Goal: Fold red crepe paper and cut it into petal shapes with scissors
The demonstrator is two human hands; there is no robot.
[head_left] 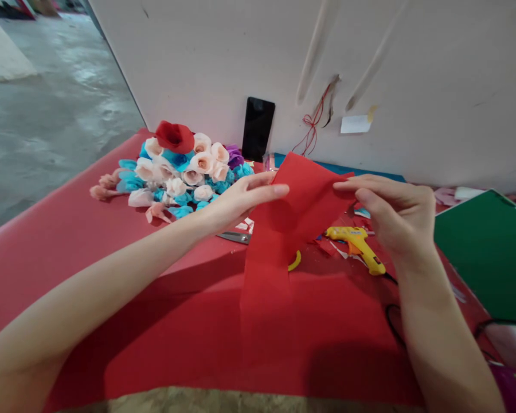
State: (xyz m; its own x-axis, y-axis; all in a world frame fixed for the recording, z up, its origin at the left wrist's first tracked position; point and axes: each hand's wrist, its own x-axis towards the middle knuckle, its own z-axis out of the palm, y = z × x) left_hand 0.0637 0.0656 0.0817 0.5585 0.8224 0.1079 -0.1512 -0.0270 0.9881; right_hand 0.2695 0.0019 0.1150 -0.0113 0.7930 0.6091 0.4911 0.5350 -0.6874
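Observation:
A long strip of red paper [269,252], probably crepe or thin craft paper, is held up in front of me, its upper end folded over to the right. My left hand [258,198] pinches its upper left edge between thumb and fingers. With thumb and fingertips, my right hand [389,212] grips the folded corner at the upper right. The strip's lower end hangs down to a larger red sheet [189,338] along the table's front. Behind the strip lie scissors [236,237], their grey blade and a bit of yellow handle showing, the rest hidden.
Paper flowers [193,178] in white, blue, red and purple are heaped at the back left. A black phone [258,129] leans on the white wall. A yellow glue gun [359,246] with a cord lies among paper scraps. On the right stands a green board [490,258].

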